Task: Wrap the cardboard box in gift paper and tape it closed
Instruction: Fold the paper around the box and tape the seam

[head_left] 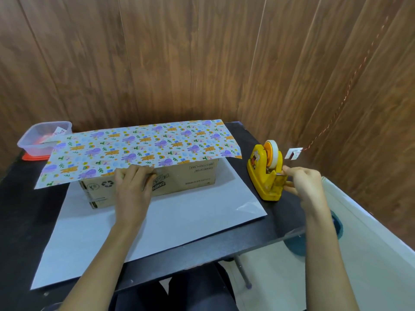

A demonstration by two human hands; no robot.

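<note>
Left hand (pixel 132 187) grips paper (pixel 139 144) edge on box (pixel 179 182); right hand (pixel 303 184) pinches tape (pixel 274 153) at dispenser (pixel 262 176). Tub (pixel 29 147) far left holds paper scrap (pixel 60 130).

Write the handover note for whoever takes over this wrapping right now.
Left hand holds the gift paper edge on the top front edge of the cardboard box.
Right hand pinches the end of the tape at the yellow dispenser.
Done: paper folded over the box top.
Left: tear off tape, fix that edge, wrap the near side, close both ends.
</note>
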